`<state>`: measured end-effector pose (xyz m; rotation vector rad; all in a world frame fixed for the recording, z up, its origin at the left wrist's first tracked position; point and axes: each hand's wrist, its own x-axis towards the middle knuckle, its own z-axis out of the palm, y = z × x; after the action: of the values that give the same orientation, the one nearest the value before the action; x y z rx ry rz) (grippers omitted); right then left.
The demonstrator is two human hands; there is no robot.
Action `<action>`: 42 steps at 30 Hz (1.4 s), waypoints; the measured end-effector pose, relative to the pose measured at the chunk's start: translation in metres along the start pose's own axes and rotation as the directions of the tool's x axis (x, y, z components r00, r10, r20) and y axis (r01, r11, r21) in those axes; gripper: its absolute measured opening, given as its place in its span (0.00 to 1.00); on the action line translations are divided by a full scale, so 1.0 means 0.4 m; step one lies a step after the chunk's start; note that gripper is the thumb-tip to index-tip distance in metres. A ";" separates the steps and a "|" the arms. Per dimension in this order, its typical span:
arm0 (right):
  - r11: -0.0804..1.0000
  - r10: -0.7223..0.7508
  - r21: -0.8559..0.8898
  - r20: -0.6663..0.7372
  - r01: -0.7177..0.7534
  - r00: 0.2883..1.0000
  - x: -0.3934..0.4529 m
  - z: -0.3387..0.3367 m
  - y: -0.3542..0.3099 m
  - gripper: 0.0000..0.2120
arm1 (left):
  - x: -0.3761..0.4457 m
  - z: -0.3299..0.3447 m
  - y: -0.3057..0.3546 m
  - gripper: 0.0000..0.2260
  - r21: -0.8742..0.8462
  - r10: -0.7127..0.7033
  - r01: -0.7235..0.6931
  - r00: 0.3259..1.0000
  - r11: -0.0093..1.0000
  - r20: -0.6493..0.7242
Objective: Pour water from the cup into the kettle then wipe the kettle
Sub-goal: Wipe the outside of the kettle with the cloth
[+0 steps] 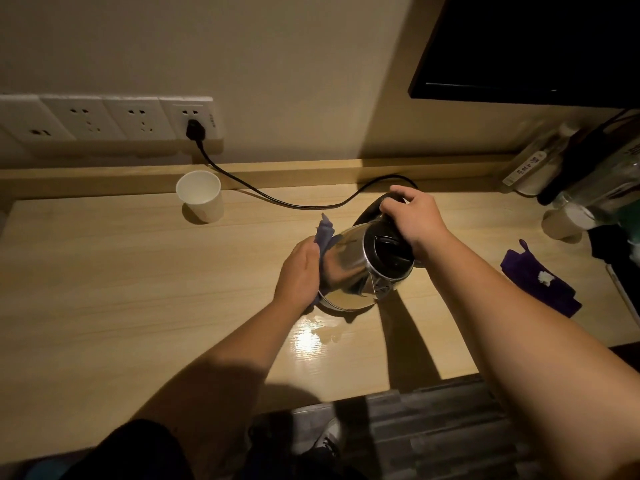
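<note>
A steel kettle (349, 271) with a black lid is tilted toward me above the wooden table (121, 271). My right hand (412, 220) grips its black handle from the far side. My left hand (299, 275) presses a blue-purple cloth (325, 233) against the kettle's left wall, with the cloth's tip sticking up past my fingers. A white paper cup (201, 195) stands upright at the back left, apart from both hands. I cannot tell what is inside it.
A black cord (277, 199) runs from a wall socket (194, 128) across the table's back to the kettle base behind the kettle. A small puddle (325, 332) lies in front of the kettle. A purple cloth (540, 285), bottles and another cup (562, 223) crowd the right side.
</note>
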<state>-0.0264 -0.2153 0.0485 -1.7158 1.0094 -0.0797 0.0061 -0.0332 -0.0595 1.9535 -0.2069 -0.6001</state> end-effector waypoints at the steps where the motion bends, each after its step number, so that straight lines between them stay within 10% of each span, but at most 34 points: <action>1: 1.000 -0.007 -0.006 -0.004 0.007 1.000 -0.001 0.009 -0.004 0.24 | -0.019 0.006 -0.018 0.14 -0.038 -0.012 0.011 0.999 0.999 -0.037; 10: 0.997 -0.020 -0.075 -0.114 0.011 0.993 -0.007 0.085 -0.013 0.26 | -0.158 0.103 -0.118 0.08 -0.085 -0.138 0.122 0.965 0.989 -0.221; 21: 0.967 0.221 0.168 -0.169 -0.193 0.961 0.001 0.072 0.032 0.33 | -0.073 -0.004 -0.119 0.15 -0.096 -0.292 0.280 0.947 0.955 -0.134; 26: 0.941 -0.046 -0.337 -0.074 0.018 0.996 -0.028 0.019 0.049 0.30 | -0.059 -0.063 -0.123 0.14 -0.215 -0.358 0.332 0.929 0.918 -0.095; 31: 0.463 -0.343 -0.688 0.443 0.559 0.828 -0.028 -0.053 0.037 0.26 | -0.054 -0.118 -0.120 0.11 -0.350 -0.380 0.335 0.923 0.875 -0.067; 42: 0.404 -0.420 -0.863 0.120 0.304 0.899 -0.078 0.016 0.094 0.27 | -0.058 -0.178 -0.060 0.10 -0.335 -0.292 0.224 0.941 0.915 -0.169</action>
<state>-0.0648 -0.1918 0.0281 -2.9265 0.7479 0.0771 0.0187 0.0438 -0.0492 1.7298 0.2764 -0.5480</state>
